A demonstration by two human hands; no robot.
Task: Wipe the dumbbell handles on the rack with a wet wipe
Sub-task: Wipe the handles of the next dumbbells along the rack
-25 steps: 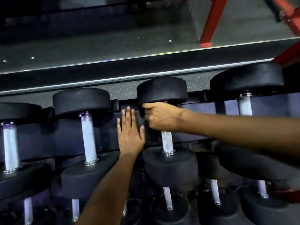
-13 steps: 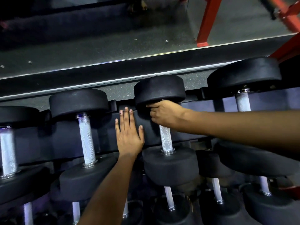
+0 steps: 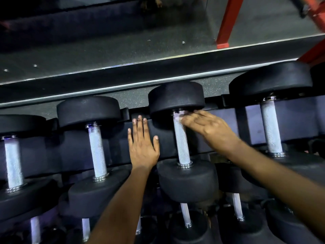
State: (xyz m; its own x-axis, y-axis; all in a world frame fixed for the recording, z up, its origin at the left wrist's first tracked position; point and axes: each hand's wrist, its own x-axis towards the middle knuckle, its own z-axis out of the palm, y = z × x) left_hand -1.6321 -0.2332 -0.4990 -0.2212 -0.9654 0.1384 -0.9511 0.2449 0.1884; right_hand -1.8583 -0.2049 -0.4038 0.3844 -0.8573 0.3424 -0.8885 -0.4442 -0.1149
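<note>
While left hand (image 3: 143, 148) rests flat, right hand (image 3: 205, 126) touches handle (image 3: 181, 141).

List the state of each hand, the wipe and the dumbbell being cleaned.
Left hand: flat, fingers straight, pressed on the rack pad.
Right hand: blurred, at the handle's top, holding the wet wipe.
Wet wipe: bunched against the handle.
Dumbbell handle: racked, mostly uncovered.

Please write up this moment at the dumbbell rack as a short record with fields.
Setting: dumbbell rack, top row of four dumbbells
Left hand: flat on the rack, fingers straight, holding nothing
Right hand: at the top of the third dumbbell's handle, blurred
Wet wipe: white, at the right hand's fingertips against the handle's top
</note>
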